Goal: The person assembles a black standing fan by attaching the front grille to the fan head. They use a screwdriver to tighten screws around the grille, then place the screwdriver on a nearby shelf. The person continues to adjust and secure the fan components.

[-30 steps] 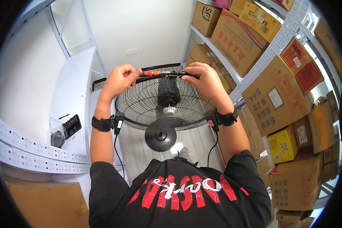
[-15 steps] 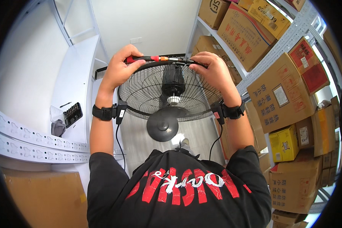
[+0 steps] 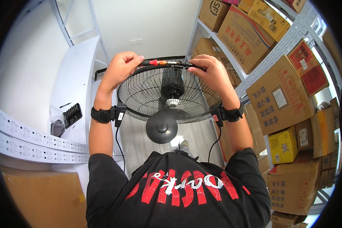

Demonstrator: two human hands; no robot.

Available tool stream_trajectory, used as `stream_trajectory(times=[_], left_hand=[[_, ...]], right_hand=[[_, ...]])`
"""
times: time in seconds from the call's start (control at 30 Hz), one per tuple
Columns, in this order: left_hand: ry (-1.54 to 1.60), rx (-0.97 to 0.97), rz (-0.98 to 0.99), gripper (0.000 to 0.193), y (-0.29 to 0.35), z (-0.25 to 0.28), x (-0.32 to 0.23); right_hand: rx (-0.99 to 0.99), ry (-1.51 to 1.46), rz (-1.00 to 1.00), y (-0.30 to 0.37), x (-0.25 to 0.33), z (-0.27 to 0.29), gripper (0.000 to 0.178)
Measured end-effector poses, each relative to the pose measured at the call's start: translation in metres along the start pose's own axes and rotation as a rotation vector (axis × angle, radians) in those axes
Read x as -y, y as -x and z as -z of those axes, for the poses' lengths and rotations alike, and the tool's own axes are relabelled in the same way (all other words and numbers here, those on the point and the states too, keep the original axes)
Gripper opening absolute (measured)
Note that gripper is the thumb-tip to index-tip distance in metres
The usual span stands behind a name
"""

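In front of me stands a black fan with a round wire guard [image 3: 140, 89], a motor housing [image 3: 173, 79] and a round base [image 3: 162, 128]. My left hand [image 3: 122, 69] is closed on the black and red handle of a screwdriver [image 3: 154, 62] at the top rim. The screwdriver lies nearly level, its shaft pointing right at a small black clip [image 3: 184, 64] on the rim. Just right of that clip, my right hand [image 3: 213, 70] pinches the guard's rim between thumb and fingers. Whether the screwdriver tip sits in a screw is too small to tell.
A white shelf [image 3: 74, 72] at left carries an open case of bits [image 3: 72, 114] and a grey cloth [image 3: 57, 128]. Shelves of cardboard boxes [image 3: 279, 95] line the right side. Another box [image 3: 45, 197] is at lower left. Cables [image 3: 121, 146] hang from my wrist straps.
My left fingers have shifted their grip on the screwdriver handle, with the thumb now higher. The right hand stays at the rim. The view has shifted slightly.
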State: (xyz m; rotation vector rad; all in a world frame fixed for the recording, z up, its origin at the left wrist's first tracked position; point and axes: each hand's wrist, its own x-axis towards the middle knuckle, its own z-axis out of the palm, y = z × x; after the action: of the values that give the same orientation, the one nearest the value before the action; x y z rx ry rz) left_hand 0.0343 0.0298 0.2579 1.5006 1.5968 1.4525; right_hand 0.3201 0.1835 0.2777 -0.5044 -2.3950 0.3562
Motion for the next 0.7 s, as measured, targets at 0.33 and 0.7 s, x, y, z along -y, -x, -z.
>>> stream_trajectory(times=[0.33, 0.7], left_hand=[[0.083, -0.069, -0.225, 0.012, 0.001, -0.009, 0.009], [0.02, 0.087, -0.03, 0.015, -0.003, 0.011, 0.01]], right_hand=[[0.003, -0.017, 0.007, 0.0, 0.0, 0.001, 0.028], [-0.011, -0.003, 0.013, 0.0, -0.001, -0.001, 0.029]])
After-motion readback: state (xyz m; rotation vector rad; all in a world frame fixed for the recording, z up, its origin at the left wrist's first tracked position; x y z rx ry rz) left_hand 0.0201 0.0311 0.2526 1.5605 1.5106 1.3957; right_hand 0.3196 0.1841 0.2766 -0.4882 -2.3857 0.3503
